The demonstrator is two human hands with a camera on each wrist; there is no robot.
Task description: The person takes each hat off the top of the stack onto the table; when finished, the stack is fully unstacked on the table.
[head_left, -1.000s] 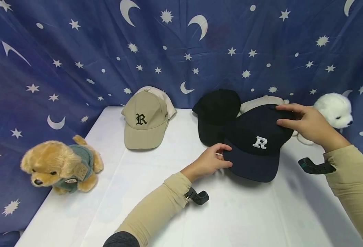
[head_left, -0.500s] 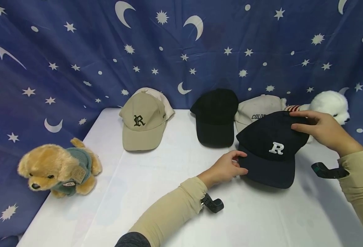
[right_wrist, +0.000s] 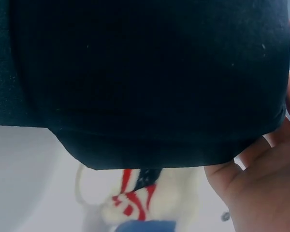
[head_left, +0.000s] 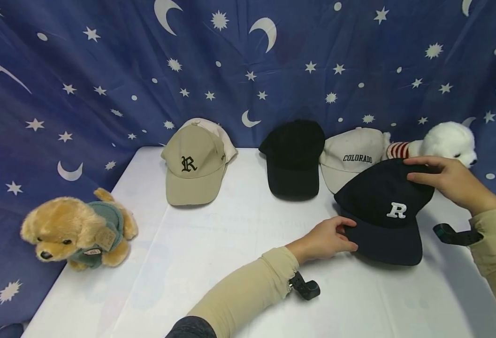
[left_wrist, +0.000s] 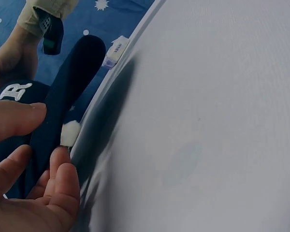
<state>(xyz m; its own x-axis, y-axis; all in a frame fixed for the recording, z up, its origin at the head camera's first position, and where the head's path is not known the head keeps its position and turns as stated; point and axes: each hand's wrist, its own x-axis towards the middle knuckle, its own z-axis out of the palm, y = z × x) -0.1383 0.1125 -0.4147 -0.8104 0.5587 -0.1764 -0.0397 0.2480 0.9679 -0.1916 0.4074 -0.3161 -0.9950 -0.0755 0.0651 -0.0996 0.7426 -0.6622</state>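
Note:
Both hands hold a navy baseball cap (head_left: 376,199) with a white letter R, right of the middle in the head view. My left hand (head_left: 324,239) pinches the left edge of its brim between thumb and fingers; the left wrist view shows the brim (left_wrist: 67,82) edge-on, casting a shadow on the table. At the back of the crown, my right hand (head_left: 456,183) grips the cap's upper right side. Up close in the right wrist view, the dark cap (right_wrist: 150,87) covers most of the picture, with the right hand's fingers (right_wrist: 224,181) at its edge.
Behind the navy cap stand an off-white COLORADO cap (head_left: 353,150), a black cap (head_left: 296,157) and a white plush animal (head_left: 448,141). A beige cap (head_left: 194,173) overlaps a pale cap (head_left: 222,134) further left. At the left edge of the white table (head_left: 248,286) is a tan plush dog (head_left: 62,220).
Both hands have carried the navy cap to the right and nearer the body, away from the black cap. The COLORADO cap's lettering and the plush animal's striped clothing have come into sight.

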